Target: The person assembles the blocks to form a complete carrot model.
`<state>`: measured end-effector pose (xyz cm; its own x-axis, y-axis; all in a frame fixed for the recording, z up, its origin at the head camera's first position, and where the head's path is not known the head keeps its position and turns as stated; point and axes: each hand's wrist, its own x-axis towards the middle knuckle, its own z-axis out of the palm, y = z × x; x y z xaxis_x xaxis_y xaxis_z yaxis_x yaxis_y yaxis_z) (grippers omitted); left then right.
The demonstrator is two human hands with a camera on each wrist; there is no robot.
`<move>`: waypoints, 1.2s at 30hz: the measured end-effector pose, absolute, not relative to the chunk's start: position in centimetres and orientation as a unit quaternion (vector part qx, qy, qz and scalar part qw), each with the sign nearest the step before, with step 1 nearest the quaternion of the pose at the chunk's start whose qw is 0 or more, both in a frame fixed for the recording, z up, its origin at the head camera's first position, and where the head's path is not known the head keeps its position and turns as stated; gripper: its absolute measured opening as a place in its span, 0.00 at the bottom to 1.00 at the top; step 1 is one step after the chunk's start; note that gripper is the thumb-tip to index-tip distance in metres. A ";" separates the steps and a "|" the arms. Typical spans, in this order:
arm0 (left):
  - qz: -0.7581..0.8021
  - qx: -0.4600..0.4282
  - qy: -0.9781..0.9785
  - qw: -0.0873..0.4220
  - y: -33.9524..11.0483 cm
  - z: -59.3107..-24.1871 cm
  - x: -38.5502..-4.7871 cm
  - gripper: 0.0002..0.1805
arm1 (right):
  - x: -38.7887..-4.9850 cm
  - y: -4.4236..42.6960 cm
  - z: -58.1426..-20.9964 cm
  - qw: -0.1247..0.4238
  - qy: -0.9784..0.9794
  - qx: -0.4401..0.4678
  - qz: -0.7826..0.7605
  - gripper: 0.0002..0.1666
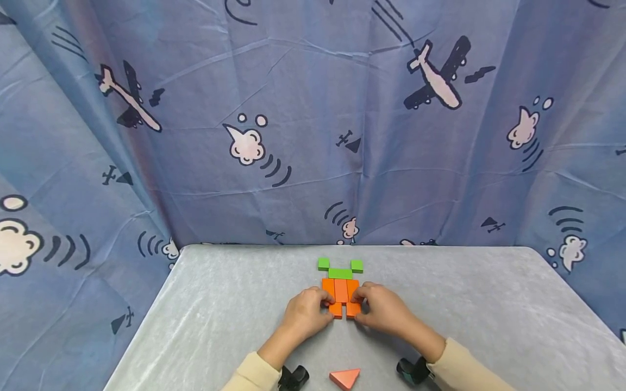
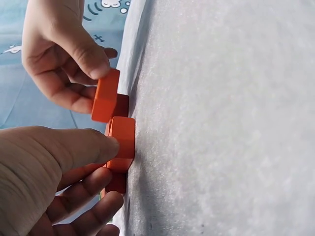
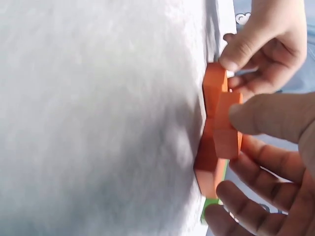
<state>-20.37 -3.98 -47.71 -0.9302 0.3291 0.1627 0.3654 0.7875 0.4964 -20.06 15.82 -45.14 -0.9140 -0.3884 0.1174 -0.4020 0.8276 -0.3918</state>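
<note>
On the light cloth, green and orange blocks form a symmetric figure. Two green square blocks, left point(image 1: 324, 264) and right point(image 1: 357, 266), touch or nearly touch a green bar block point(image 1: 340, 273). Below it stand upright orange blocks side by side, the middle one point(image 1: 340, 291) between two others. My left hand point(image 1: 306, 310) pinches the lower left orange block point(image 2: 124, 138) between thumb and fingers. The lower right orange block point(image 3: 227, 123) is pinched by my right hand point(image 1: 386, 309). A narrow gap separates these two lower blocks at their near ends.
An orange-pink triangular block point(image 1: 345, 378) lies nearer the front, between the forearms. Black wrist cameras, left point(image 1: 295, 378) and right point(image 1: 413, 371), sit close over the cloth point(image 1: 220, 315). A blue curtain point(image 1: 313, 108) with airplanes hangs behind the table.
</note>
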 end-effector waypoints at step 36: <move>-0.279 -0.187 -0.940 0.054 -4.0 -47.7 -20.2 0.08 | -20.1 14.4 -46.0 0.041 -0.962 0.195 0.185 0.15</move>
